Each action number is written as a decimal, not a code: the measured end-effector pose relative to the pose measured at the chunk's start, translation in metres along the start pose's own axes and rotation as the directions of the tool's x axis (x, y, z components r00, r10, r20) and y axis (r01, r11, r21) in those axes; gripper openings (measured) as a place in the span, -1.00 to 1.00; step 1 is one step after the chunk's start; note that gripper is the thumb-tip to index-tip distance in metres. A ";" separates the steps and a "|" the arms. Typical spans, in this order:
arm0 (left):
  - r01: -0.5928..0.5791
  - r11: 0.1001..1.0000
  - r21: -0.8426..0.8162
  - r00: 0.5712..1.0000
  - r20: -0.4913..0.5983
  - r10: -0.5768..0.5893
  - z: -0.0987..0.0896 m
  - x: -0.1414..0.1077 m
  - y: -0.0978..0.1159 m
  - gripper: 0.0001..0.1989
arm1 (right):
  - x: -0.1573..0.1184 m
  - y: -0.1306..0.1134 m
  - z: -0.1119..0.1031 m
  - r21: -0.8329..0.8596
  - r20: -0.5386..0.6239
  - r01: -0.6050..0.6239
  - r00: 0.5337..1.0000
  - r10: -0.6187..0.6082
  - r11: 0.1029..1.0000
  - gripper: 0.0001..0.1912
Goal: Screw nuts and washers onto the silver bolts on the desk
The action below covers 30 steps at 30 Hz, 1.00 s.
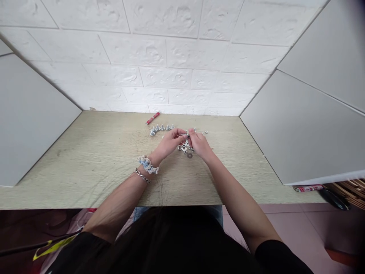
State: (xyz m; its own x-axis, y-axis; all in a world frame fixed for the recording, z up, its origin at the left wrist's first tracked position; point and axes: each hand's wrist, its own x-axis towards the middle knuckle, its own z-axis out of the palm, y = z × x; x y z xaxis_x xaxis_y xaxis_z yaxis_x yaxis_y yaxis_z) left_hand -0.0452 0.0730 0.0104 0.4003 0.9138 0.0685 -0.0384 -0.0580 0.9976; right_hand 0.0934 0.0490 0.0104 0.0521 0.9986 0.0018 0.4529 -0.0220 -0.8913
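Observation:
Both hands meet over a small pile of loose metal hardware. The fingertips of my left hand [172, 141] are closed on a small silvery bolt [187, 134]. My right hand [199, 143] pinches at the same piece from the other side, thumb on top, and its fingers partly hide it. Below the fingers lie loose nuts and washers [184, 148], with a darker flat washer [189, 155] at the near edge. Left of the hands, several bolts [162, 127] with washers stand upright on their heads in a curved row.
A red tube-shaped item [152, 118] lies behind the row of bolts. One nut [206, 132] sits right of my hands. The wooden tabletop [114, 152] ends at a white brick-pattern wall [182, 76], with grey panels either side. A wicker item [350, 194] stands at the right edge.

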 end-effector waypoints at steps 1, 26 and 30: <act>-0.004 1.000 0.010 1.000 0.000 0.004 0.000 0.000 0.000 -0.79 | 0.000 0.000 0.001 0.005 0.001 -0.008 1.000 0.008 1.000 -0.45; -0.030 0.997 0.077 0.999 -0.040 0.033 -0.003 0.006 -0.005 -0.79 | 0.002 0.004 0.006 0.073 -0.052 0.011 0.999 -0.007 0.997 -0.48; -0.035 0.993 0.112 0.998 -0.038 0.040 -0.002 0.003 -0.003 -0.78 | 0.004 0.005 0.005 0.073 -0.043 0.015 0.999 -0.011 0.997 -0.60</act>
State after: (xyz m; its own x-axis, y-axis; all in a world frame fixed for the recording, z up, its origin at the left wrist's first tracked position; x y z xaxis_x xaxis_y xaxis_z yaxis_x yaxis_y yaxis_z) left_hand -0.0459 0.0768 0.0080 0.3631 0.9256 0.1075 0.0501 -0.1345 0.9896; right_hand 0.0911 0.0531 0.0034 0.0853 0.9959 0.0316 0.3877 -0.0040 -0.9218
